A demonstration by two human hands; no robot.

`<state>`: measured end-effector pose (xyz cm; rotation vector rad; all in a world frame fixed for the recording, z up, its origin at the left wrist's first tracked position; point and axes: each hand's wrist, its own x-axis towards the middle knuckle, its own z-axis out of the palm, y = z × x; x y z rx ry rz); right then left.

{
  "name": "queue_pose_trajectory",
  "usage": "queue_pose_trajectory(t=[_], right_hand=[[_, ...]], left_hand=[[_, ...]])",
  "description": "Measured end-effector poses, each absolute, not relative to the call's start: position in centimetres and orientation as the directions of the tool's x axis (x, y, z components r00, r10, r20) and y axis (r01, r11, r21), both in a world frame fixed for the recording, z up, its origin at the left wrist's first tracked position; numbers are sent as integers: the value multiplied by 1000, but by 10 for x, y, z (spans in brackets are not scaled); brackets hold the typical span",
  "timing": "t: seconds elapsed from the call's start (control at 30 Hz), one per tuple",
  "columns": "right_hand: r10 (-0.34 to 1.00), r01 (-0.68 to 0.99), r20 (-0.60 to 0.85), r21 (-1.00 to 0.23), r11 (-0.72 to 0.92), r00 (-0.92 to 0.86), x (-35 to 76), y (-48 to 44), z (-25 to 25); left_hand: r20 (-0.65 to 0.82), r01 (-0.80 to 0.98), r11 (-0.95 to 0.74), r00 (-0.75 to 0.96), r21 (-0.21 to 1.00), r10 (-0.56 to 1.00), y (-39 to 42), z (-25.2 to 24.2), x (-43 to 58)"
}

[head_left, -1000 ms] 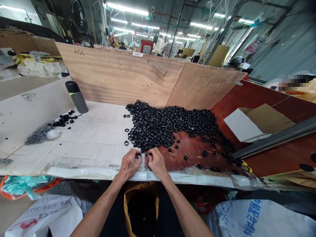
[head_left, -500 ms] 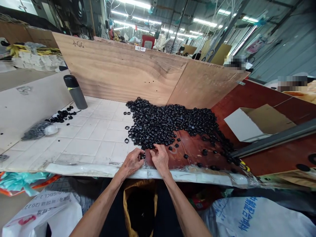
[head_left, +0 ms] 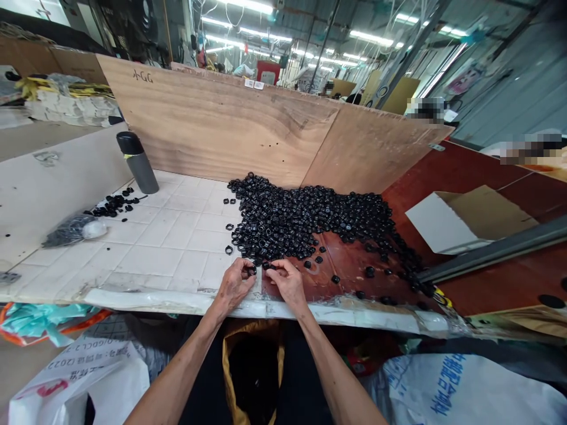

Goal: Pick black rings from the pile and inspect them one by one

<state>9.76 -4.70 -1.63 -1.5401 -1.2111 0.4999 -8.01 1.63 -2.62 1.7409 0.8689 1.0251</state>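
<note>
Small black ring-shaped parts lie in a wide pile on the table. At the pile's near edge, my left hand is closed, pinching a black ring between thumb and fingertips. Just to its right, my right hand is closed too, with another black ring at its fingertips. A small gap separates the two hands. Below the table edge, between my legs, hangs an open yellow-rimmed bag with a dark inside.
A dark bottle stands at the back left, near loose black pieces and a clear plastic bag of dark parts. Plywood boards wall the back. On the right are an open carton and a metal bar.
My right hand has drawn back from the pile and now has a black ring at its fingertips. My left hand has risen slightly, still pinching a ring.
</note>
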Motion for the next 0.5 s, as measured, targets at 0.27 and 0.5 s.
queue_pose_trajectory(t=[0.27, 0.5], right_hand=[[964, 7, 88, -996, 89, 251, 99, -54, -6], [960, 163, 195, -973, 164, 202, 102, -54, -3]], left_hand=[[250, 99, -327, 455, 940, 855, 14, -25, -78], [264, 104, -355, 485, 929, 834, 12, -21, -80]])
